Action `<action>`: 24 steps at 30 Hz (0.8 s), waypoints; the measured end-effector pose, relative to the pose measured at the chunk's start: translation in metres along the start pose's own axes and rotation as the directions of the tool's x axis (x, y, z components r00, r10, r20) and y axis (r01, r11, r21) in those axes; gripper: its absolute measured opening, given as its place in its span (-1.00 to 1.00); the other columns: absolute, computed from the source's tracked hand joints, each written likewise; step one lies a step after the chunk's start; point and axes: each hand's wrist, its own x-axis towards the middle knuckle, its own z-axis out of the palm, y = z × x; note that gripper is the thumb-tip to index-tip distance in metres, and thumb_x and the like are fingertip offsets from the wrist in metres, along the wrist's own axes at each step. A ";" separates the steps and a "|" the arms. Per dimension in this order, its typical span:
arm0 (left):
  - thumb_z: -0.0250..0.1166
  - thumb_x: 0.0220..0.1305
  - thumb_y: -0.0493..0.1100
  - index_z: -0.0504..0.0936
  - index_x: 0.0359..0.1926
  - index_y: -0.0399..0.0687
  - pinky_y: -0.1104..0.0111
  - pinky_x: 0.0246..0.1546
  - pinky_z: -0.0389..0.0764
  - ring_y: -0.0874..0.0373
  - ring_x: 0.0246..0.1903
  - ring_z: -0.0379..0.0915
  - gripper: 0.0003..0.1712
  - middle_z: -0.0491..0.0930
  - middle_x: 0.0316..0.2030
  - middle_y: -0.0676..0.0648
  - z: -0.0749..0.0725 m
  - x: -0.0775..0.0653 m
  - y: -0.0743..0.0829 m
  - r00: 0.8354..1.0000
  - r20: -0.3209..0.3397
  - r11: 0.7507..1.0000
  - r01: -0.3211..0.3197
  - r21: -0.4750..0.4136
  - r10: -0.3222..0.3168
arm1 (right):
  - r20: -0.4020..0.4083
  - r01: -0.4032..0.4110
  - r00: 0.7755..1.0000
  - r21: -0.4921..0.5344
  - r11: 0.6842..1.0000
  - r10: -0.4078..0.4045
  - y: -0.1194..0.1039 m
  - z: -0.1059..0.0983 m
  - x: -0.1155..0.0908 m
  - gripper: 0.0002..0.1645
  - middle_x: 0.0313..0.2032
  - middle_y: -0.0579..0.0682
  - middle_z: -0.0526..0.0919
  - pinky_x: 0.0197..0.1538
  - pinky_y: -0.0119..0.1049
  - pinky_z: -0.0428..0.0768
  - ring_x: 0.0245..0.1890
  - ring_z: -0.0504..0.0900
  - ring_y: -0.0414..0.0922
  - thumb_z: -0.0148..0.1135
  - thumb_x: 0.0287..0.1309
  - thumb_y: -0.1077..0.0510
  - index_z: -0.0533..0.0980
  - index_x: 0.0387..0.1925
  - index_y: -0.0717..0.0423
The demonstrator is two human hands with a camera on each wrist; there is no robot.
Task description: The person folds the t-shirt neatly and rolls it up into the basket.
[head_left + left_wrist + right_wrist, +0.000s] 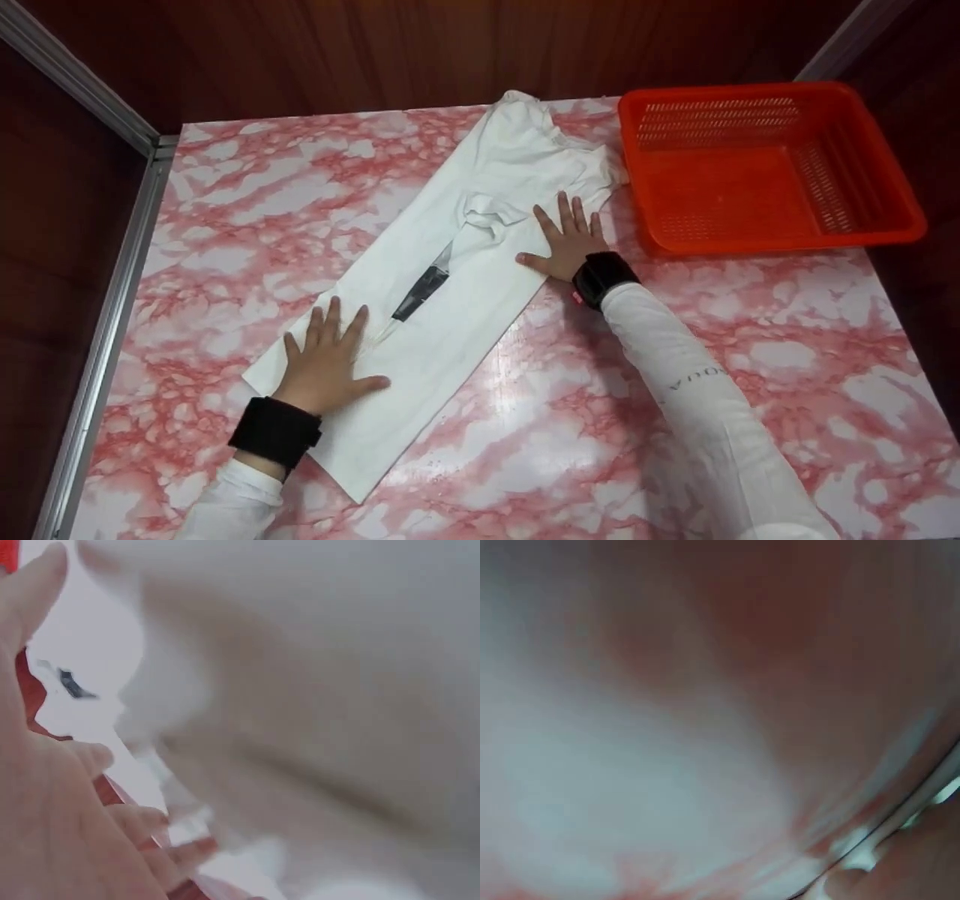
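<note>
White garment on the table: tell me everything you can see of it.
The white garment looks like thin, soft cloth, with an elongated dark marking, apparently a print, along its middle. It lies diagonally on the pink-and-white table: the near end is flat and straight-edged, the far end bunched and wrinkled beside the red basket. The left hand is spread over its near end, the right hand at its right edge.

The pink marbled table (570, 420) carries a white garment (469, 307) and a red basket (780, 243).
</note>
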 end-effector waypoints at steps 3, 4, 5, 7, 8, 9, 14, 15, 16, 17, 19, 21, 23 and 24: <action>0.12 -0.25 0.54 -0.19 0.38 0.16 -0.31 0.09 -0.33 -0.21 0.32 -0.52 0.24 -0.39 0.37 -0.21 -0.002 -0.001 -0.018 0.993 -0.029 0.990 -0.107 0.091 0.110 | -0.060 -0.052 0.997 0.046 0.998 0.055 -0.027 -0.002 -0.017 0.13 0.33 0.14 -0.57 0.30 0.09 -0.33 0.31 -0.60 0.06 -0.36 -0.08 -0.61 -0.39 0.36 -0.12; 0.14 -0.29 0.55 -0.17 0.38 0.16 -0.29 0.11 -0.34 -0.20 0.33 -0.53 0.26 -0.38 0.37 -0.20 -0.002 -0.001 -0.023 0.987 -0.033 0.982 -0.152 0.110 0.156 | -0.077 -0.062 0.995 0.065 0.996 0.067 -0.037 -0.002 -0.022 0.15 0.33 0.18 -0.53 0.31 0.08 -0.29 0.31 -0.56 0.08 -0.33 -0.05 -0.58 -0.37 0.36 -0.03; 0.16 -0.34 0.55 -0.16 0.38 0.16 -0.26 0.14 -0.33 -0.19 0.33 -0.53 0.29 -0.37 0.37 -0.18 -0.001 0.000 -0.028 0.978 -0.034 0.973 -0.199 0.120 0.204 | -0.091 -0.069 0.993 0.086 0.994 0.076 -0.046 -0.001 -0.027 0.17 0.33 0.21 -0.51 0.31 0.07 -0.25 0.32 -0.54 0.10 -0.29 -0.04 -0.57 -0.35 0.36 0.04; 0.17 -0.42 0.57 -0.13 0.38 0.15 -0.22 0.17 -0.28 -0.18 0.33 -0.52 0.34 -0.35 0.38 -0.16 0.002 0.003 -0.037 0.956 -0.029 0.951 -0.287 0.117 0.292 | -0.098 -0.085 0.990 0.125 0.988 0.097 -0.061 0.001 -0.034 0.23 0.33 0.26 -0.48 0.31 0.06 -0.20 0.32 -0.50 0.12 -0.23 -0.06 -0.56 -0.33 0.35 0.16; 0.17 -0.46 0.58 -0.13 0.38 0.15 -0.20 0.18 -0.26 -0.18 0.33 -0.52 0.36 -0.35 0.38 -0.16 0.003 0.005 -0.040 0.946 -0.023 0.941 -0.320 0.109 0.324 | -0.094 -0.093 0.990 0.137 0.986 0.106 -0.067 0.002 -0.036 0.27 0.33 0.28 -0.47 0.31 0.06 -0.19 0.32 -0.49 0.13 -0.21 -0.08 -0.57 -0.33 0.35 0.19; 0.18 -0.49 0.59 -0.13 0.38 0.14 -0.18 0.19 -0.25 -0.18 0.33 -0.53 0.38 -0.35 0.38 -0.16 0.005 0.006 -0.043 0.938 -0.014 0.935 -0.345 0.088 0.347 | -0.087 -0.103 0.989 0.138 0.985 0.116 -0.070 0.005 -0.037 0.30 0.32 0.29 -0.47 0.31 0.05 -0.19 0.32 -0.48 0.14 -0.23 -0.12 -0.60 -0.33 0.35 0.21; 0.22 -0.58 0.60 -0.16 0.38 0.16 -0.14 0.20 -0.38 -0.17 0.32 -0.62 0.45 -0.44 0.37 -0.14 0.016 0.011 -0.052 0.932 0.032 0.932 -0.360 -0.038 0.361 | -0.058 -0.134 0.989 0.081 0.988 0.139 -0.069 0.020 -0.030 0.45 0.31 0.30 -0.50 0.32 0.03 -0.24 0.32 -0.51 0.14 -0.38 -0.36 -0.75 -0.37 0.35 0.16; 0.23 -0.59 0.59 -0.17 0.38 0.17 -0.13 0.20 -0.42 -0.16 0.32 -0.66 0.46 -0.47 0.37 -0.13 0.016 0.011 -0.052 0.935 0.042 0.935 -0.349 -0.062 0.352 | -0.054 -0.130 0.990 0.070 0.989 0.134 -0.067 0.022 -0.028 0.47 0.31 0.29 -0.51 0.32 0.03 -0.25 0.31 -0.52 0.13 -0.41 -0.40 -0.77 -0.38 0.35 0.15; 0.24 -0.59 0.58 -0.18 0.38 0.18 -0.12 0.19 -0.46 -0.15 0.31 -0.68 0.46 -0.48 0.37 -0.12 0.017 0.011 -0.052 0.938 0.048 0.937 -0.340 -0.078 0.344 | -0.050 -0.123 0.991 0.067 0.990 0.126 -0.065 0.023 -0.026 0.49 0.31 0.29 -0.52 0.32 0.04 -0.26 0.31 -0.53 0.13 -0.42 -0.43 -0.78 -0.39 0.35 0.13; 0.25 -0.60 0.58 -0.18 0.38 0.19 -0.11 0.19 -0.49 -0.14 0.31 -0.69 0.47 -0.50 0.37 -0.11 0.018 0.011 -0.052 0.940 0.052 0.939 -0.331 -0.091 0.336 | -0.042 -0.116 0.992 0.060 0.991 0.119 -0.064 0.024 -0.024 0.50 0.31 0.28 -0.53 0.32 0.04 -0.27 0.31 -0.54 0.13 -0.42 -0.46 -0.79 -0.40 0.34 0.12; 0.25 -0.60 0.58 -0.20 0.38 0.20 -0.11 0.18 -0.53 -0.14 0.31 -0.72 0.47 -0.52 0.37 -0.11 0.018 0.011 -0.051 0.944 0.060 0.943 -0.318 -0.099 0.324 | -0.035 -0.104 0.994 0.059 0.993 0.106 -0.062 0.024 -0.022 0.52 0.31 0.27 -0.52 0.32 0.04 -0.27 0.31 -0.53 0.14 -0.41 -0.48 -0.80 -0.40 0.35 0.12; 0.24 -0.60 0.58 -0.22 0.38 0.21 -0.12 0.17 -0.54 -0.15 0.30 -0.73 0.47 -0.54 0.36 -0.11 0.018 0.010 -0.049 0.947 0.064 0.947 -0.308 -0.094 0.314 | -0.023 -0.098 0.995 0.053 0.994 0.099 -0.061 0.023 -0.022 0.52 0.31 0.27 -0.53 0.32 0.03 -0.27 0.31 -0.53 0.14 -0.39 -0.48 -0.80 -0.40 0.35 0.12; 0.23 -0.59 0.59 -0.23 0.38 0.20 -0.14 0.16 -0.53 -0.17 0.29 -0.74 0.48 -0.55 0.36 -0.13 0.019 0.010 -0.046 0.950 0.062 0.950 -0.300 -0.087 0.306 | -0.017 -0.095 0.995 0.035 0.995 0.095 -0.059 0.020 -0.021 0.51 0.31 0.26 -0.53 0.32 0.02 -0.27 0.31 -0.52 0.14 -0.37 -0.46 -0.79 -0.39 0.35 0.12; 0.23 -0.59 0.60 -0.24 0.38 0.20 -0.15 0.16 -0.53 -0.17 0.29 -0.75 0.48 -0.55 0.36 -0.14 0.019 0.009 -0.044 0.952 0.060 0.952 -0.295 -0.082 0.300 | -0.014 -0.091 0.996 0.034 0.995 0.091 -0.059 0.018 -0.022 0.50 0.31 0.26 -0.53 0.32 0.03 -0.27 0.31 -0.52 0.14 -0.35 -0.45 -0.78 -0.38 0.35 0.13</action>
